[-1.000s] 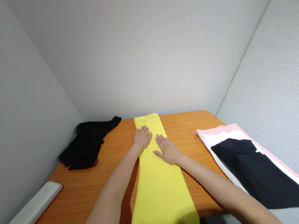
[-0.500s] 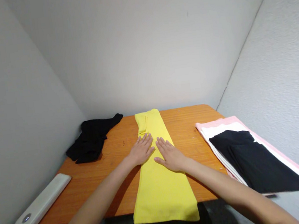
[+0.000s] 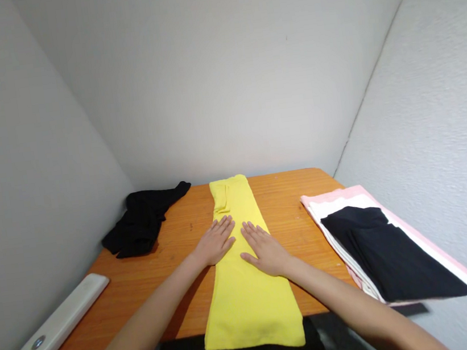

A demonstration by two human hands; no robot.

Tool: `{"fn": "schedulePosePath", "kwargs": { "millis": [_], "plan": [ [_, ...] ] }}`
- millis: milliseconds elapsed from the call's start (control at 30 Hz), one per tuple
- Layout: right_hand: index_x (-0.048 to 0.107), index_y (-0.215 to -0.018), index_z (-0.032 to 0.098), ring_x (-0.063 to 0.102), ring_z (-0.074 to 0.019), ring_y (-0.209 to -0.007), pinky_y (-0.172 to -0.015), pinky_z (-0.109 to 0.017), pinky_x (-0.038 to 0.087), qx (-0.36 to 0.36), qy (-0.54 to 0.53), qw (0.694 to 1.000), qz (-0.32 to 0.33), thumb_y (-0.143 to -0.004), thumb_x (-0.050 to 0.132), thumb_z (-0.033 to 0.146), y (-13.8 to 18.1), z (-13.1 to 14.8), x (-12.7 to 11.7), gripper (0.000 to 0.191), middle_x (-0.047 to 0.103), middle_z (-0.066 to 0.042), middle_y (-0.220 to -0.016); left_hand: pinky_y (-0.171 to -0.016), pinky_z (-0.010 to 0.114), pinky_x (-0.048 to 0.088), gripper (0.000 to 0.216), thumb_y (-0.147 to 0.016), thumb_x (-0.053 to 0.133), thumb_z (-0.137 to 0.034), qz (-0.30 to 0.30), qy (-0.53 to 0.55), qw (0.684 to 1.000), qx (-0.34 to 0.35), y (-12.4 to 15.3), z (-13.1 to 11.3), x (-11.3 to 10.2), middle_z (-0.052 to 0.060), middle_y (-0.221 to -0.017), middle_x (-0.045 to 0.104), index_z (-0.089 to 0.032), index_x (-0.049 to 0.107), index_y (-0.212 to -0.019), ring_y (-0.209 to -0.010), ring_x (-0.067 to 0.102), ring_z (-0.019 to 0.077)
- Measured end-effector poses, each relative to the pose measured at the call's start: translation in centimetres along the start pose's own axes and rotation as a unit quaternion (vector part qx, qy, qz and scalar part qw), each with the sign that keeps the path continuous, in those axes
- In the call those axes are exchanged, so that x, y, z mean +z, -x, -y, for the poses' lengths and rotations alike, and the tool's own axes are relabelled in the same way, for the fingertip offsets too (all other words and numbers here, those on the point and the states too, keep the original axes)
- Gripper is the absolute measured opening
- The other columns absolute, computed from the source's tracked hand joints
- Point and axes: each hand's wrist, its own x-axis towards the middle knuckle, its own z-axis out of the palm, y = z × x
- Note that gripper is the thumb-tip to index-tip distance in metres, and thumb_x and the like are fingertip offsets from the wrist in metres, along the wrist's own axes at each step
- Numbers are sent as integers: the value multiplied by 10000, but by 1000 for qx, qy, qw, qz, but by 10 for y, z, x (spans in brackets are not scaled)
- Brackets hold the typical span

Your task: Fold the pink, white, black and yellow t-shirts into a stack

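Note:
A long yellow garment (image 3: 249, 293), folded into a narrow strip, lies down the middle of the orange wooden table (image 3: 295, 218) and hangs over its near edge. My left hand (image 3: 215, 241) rests flat on the strip's left edge, fingers stretched out. My right hand (image 3: 264, 247) lies flat on the strip beside it, fingers spread. Neither hand holds anything.
A crumpled black garment (image 3: 142, 219) sits at the table's back left. A stack of folded clothes (image 3: 381, 247), pink and white with black on top, lies at the right edge. A white power bank (image 3: 63, 319) with a cable lies at the front left corner. Grey walls close in on three sides.
Both hands slid toward me along the yellow strip, the left one from the far end to the middle. The camera view shifted back a little.

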Motion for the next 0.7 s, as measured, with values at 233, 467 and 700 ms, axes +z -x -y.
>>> {"fn": "schedulePosePath", "kwargs": {
  "millis": [233,467,700],
  "plan": [
    [194,-1528,196,67,-250,-1457,-1190,-459,140,-122,-57,989,61,-880,545,586,77,9,-42,833,114,-111,-1578,-1186,391,195,704,-940,448,-525,46,58,984,163,68,-46,-59,59,-1576,218,-267,156,-1526,-1453,193,224],
    [136,-1538,203,160,-242,-1442,-1190,-412,187,-171,11,982,80,-841,631,223,145,19,-51,855,172,-104,-1566,-1164,442,254,922,-779,717,-453,100,39,972,210,137,-75,-63,98,-1578,194,-300,184,-1515,-1431,250,293],
    [315,-1485,188,274,-270,-1405,-1123,-456,324,-169,116,979,12,-783,438,-12,146,25,-25,740,285,-118,-1532,-1126,323,341,649,-879,526,-31,18,-40,982,184,148,-86,-43,72,-1508,388,-301,345,-1442,-1369,393,196]
  ]
}}
